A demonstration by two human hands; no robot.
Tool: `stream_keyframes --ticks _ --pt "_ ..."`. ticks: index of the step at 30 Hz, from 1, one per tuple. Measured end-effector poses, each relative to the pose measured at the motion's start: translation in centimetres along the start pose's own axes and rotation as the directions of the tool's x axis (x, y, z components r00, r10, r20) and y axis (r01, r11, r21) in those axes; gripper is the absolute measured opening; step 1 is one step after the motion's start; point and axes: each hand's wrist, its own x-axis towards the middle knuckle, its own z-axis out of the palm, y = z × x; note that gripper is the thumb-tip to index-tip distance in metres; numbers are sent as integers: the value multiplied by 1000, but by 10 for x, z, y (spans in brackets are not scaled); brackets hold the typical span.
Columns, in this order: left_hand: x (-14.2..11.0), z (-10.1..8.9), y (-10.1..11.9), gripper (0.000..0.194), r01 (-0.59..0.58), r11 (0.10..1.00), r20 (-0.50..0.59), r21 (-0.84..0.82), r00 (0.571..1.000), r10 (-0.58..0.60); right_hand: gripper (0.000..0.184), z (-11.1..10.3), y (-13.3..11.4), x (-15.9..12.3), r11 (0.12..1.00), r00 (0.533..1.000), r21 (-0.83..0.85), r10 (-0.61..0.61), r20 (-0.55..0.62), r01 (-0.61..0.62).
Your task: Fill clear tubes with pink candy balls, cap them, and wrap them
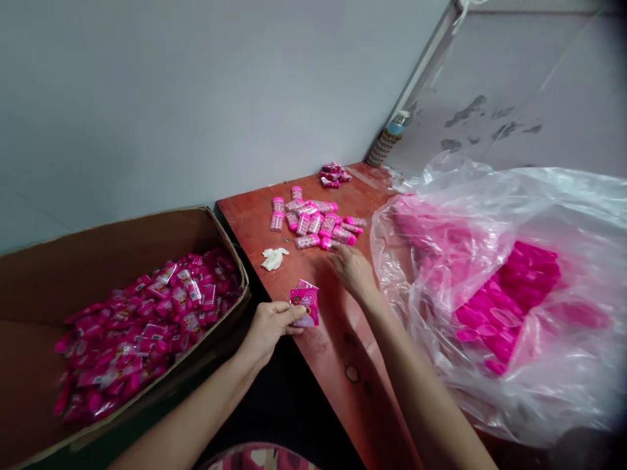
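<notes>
My left hand (pixel 268 329) is closed on a small pink printed packet (pixel 306 308), thumb across its front, above the near edge of the red table. My right hand (pixel 356 271) is at the near side of a pile of small pink-capped containers (pixel 316 223). Its fingers are slightly bent and apart, with nothing plainly held; the fingertips are a little blurred, and I cannot tell whether they touch the closest container (pixel 329 244). The containers are clear-sided and show small pale pieces inside. A crumpled white scrap (pixel 274 258) lies between the pile and my left hand.
To the left stands a cardboard box (pixel 110 234) holding many pink packets (pixel 147 329). A big clear plastic bag (pixel 553 196) of bright pink plastic parts (pixel 526 277) covers the right side. Dark pink packs (pixel 334 175) and a bottle in a woven holder (pixel 385 147) are at the back.
</notes>
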Motion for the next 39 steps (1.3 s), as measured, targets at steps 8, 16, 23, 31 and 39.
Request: stream_keyframes --ticks 8,16,23,31,39 --pt "2 -4 4 21 115 957 -67 -267 988 -138 25 14 25 46 981 991 -179 88 101 -69" --pt "9 -3 8 12 112 837 -123 -535 970 -209 29 -1 0 -48 918 979 344 165 123 -198" --pt "7 15 5 7 117 766 -84 -632 973 -217 29 10 -58 -145 477 925 794 236 297 -377" --pt "-8 34 4 24 77 844 10 -531 996 -84 26 23 -59 -148 340 929 872 239 282 -352" --pt "-10 31 3 32 43 960 174 -278 985 6 26 28 -53 -151 190 942 924 120 313 -331"
